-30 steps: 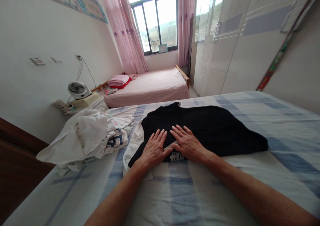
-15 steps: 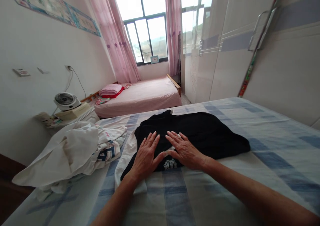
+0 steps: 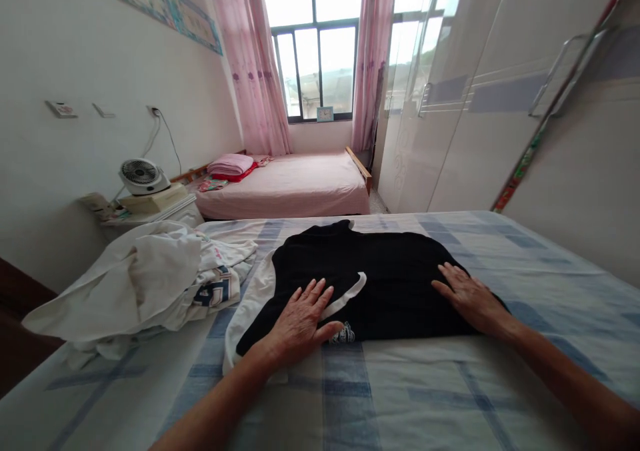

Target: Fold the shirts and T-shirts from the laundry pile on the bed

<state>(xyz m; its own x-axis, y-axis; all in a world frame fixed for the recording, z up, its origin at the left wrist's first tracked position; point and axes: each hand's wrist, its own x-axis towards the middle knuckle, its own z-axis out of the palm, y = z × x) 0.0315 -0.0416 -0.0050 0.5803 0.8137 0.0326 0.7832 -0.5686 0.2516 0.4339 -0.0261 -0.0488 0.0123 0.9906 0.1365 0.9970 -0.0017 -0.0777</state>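
Note:
A black garment [image 3: 395, 271] with white parts lies spread on the bed [image 3: 400, 398], which has a blue and white checked sheet. A white strip [image 3: 353, 292] and a pale printed emblem [image 3: 345, 333] show on its black cloth. My left hand [image 3: 305, 318] rests flat on the left part of the garment, fingers spread, partly covering the strip and touching near the emblem. My right hand [image 3: 470, 298] lies palm down over the garment's right end, fingers stretched out. Neither hand grasps anything.
A heap of white clothes [image 3: 150, 284] lies on the bed at left. Behind it, a small fan [image 3: 144, 176] sits on a box on a nightstand [image 3: 177, 212]. A pink-covered bed [image 3: 300, 184] stands under the window. White wardrobes [image 3: 465, 151] line the right side.
My right hand has moved right, from beside my left hand to the garment's right end, uncovering the white strip. My left hand stays on the left part. The camera view has shifted slightly.

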